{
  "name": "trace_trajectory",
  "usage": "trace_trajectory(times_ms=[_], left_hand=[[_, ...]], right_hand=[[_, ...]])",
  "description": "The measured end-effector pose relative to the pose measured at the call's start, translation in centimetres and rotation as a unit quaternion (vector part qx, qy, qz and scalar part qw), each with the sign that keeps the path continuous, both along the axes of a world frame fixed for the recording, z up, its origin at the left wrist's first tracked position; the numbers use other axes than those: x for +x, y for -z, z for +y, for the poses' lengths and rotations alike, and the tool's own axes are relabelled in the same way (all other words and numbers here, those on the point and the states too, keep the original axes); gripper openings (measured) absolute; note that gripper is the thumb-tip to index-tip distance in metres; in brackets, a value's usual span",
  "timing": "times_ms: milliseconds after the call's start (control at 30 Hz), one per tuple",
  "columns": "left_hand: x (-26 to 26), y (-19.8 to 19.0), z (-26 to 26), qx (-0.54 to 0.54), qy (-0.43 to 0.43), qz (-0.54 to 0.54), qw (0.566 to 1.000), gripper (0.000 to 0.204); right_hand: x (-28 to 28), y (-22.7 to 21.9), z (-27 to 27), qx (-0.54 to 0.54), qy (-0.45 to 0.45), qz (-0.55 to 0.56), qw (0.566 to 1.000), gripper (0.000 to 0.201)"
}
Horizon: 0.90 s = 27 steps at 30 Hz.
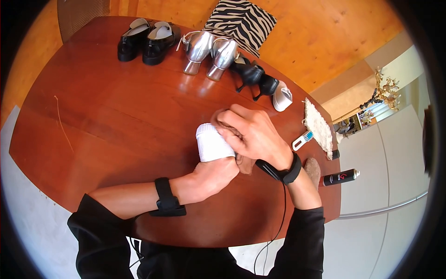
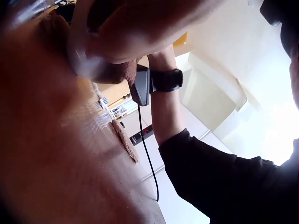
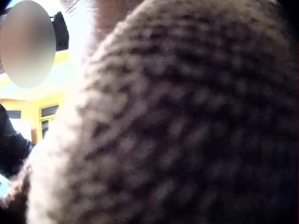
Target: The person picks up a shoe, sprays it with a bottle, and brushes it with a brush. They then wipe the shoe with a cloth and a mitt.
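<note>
In the head view my left hand (image 1: pixel 213 179) grips a white shoe (image 1: pixel 213 143) above the middle of the table, its ribbed edge turned up and away from me. My right hand (image 1: pixel 253 132), fingers bent, holds a brown cloth (image 1: pixel 245 165) against the shoe's right side. That cloth (image 3: pixel 187 116), coarsely woven, fills most of the right wrist view. In the left wrist view a blurred hand (image 2: pixel 145 32) is close to the lens and covers most of the shoe. Both wrists wear black straps.
Along the far edge stand black loafers (image 1: pixel 160 44), silver heeled shoes (image 1: pixel 197 49), black heels (image 1: pixel 251 74) and another white shoe (image 1: pixel 282 97). To the right lie a shaggy cream cloth (image 1: pixel 318 125), a blue-bristled brush (image 1: pixel 303 140), a brown pad (image 1: pixel 312 171) and a black spray can (image 1: pixel 339 177).
</note>
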<state>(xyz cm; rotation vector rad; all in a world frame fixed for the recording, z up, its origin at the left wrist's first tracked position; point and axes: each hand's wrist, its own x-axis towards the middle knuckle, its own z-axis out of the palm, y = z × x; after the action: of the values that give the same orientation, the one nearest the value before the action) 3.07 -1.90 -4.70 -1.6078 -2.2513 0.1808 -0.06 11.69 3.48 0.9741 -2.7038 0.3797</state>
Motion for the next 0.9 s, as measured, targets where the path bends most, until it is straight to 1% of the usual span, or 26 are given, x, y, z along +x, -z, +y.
trace_trajectory(times_ms=[33,100,133,200,267,333,400,433,500,533,600,700,800,900], left_hand=[[0.0,0.7,0.3,0.0,0.001,0.0,1.0,0.007],[0.1,2.2,0.8,0.151,-0.018,-0.052,0.987,0.011],[0.1,1.6,0.7,0.151,-0.018,-0.052,0.987,0.011],[0.2,0.3,0.3,0.012,-0.032,0.025,0.999,0.014],[0.1,0.6,0.4,0.016,-0.022,0.018,0.999,0.012],[-0.1,0.5,0.2,0.021,-0.014,0.011,1.0,0.011],[0.1,0.2,-0.2,0.148,0.0,-0.055,0.987,0.007],[0.2,0.0,-0.3,0.149,-0.001,-0.055,0.987,0.007],[0.4,-0.5,-0.1,0.025,-0.021,0.003,0.999,0.007],[0.3,-0.4,-0.2,0.025,-0.018,0.003,1.0,0.007],[-0.1,-0.2,-0.3,0.036,0.019,0.003,0.999,0.006],[0.0,-0.7,-0.4,0.022,0.02,0.001,1.0,0.005],[0.1,-0.8,-0.4,0.039,0.006,-0.002,0.999,0.004],[0.1,-1.0,-0.5,0.018,0.018,0.004,1.0,0.004]], right_hand=[[-0.3,-0.4,-0.8,0.004,-0.017,0.001,1.0,0.014],[-0.6,-1.2,-2.4,0.011,-0.032,0.006,0.999,0.014],[-0.8,-1.3,-2.9,0.011,-0.032,0.006,0.999,0.014],[-1.3,-1.3,-3.5,0.072,-0.032,-0.016,0.997,0.015],[-1.4,-1.2,-3.3,0.067,-0.033,-0.03,0.997,0.016],[-1.2,-1.2,-2.6,0.029,-0.032,-0.034,0.998,0.015],[-0.7,-0.9,-1.4,0.026,-0.031,-0.019,0.999,0.016],[-0.3,-0.7,-0.7,0.022,-0.027,-0.006,0.999,0.017],[0.3,-0.2,0.6,0.03,-0.016,-0.009,0.999,0.02],[0.7,0.1,1.4,0.038,-0.005,-0.012,0.999,0.023],[1.4,0.5,2.8,0.052,-0.006,-0.016,0.999,0.026],[2.7,1.0,4.8,0.086,0.049,-0.024,0.995,0.025],[3.8,1.6,6.3,0.076,0.059,0.001,0.995,0.023],[4.7,1.8,7.3,0.08,0.078,0.013,0.994,0.022]])
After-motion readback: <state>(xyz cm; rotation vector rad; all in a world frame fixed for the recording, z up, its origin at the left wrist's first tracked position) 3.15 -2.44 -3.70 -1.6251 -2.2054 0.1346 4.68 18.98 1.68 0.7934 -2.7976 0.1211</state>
